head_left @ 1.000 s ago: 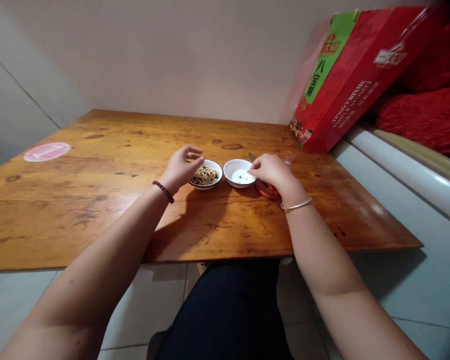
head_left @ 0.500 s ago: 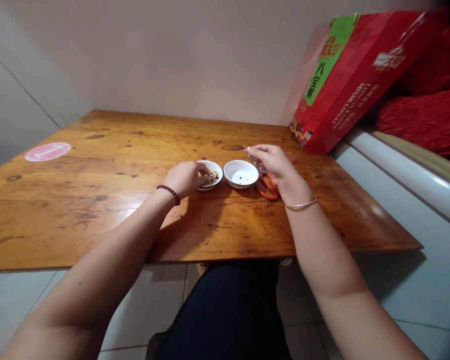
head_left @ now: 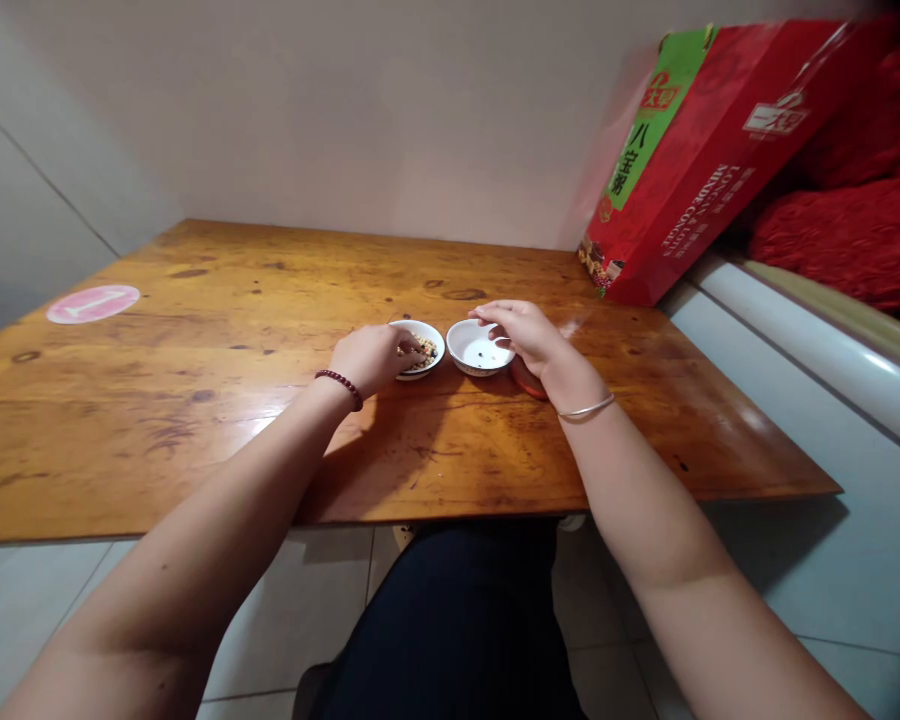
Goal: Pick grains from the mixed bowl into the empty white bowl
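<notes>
My left hand (head_left: 367,357), with a dark red bead bracelet at its wrist, reaches into the left white bowl (head_left: 436,342). Pale beans (head_left: 424,356) with some dark ones fill that bowl. Thumb and fingers are curled close together among them; what they pinch, if anything, is hidden. Just right stands a second white bowl (head_left: 465,352), holding a few small dark pieces. Over its right rim hovers my right hand (head_left: 529,335), wearing a silver bangle, thumb apart from the bent fingers and nothing visible between them. Under this hand lies a partly covered orange-handled tool (head_left: 526,380), apparently scissors.
The wooden table (head_left: 217,400) runs back to a pale wall. A pink sticker (head_left: 94,304) marks its left side. A red carton (head_left: 709,170) leans at the back right, beside a white surface bearing red fabric (head_left: 855,240).
My right hand has moved left and slightly down, from beside the right bowl to over its rim, covering more of the orange handles. The left hand stays in the left bowl.
</notes>
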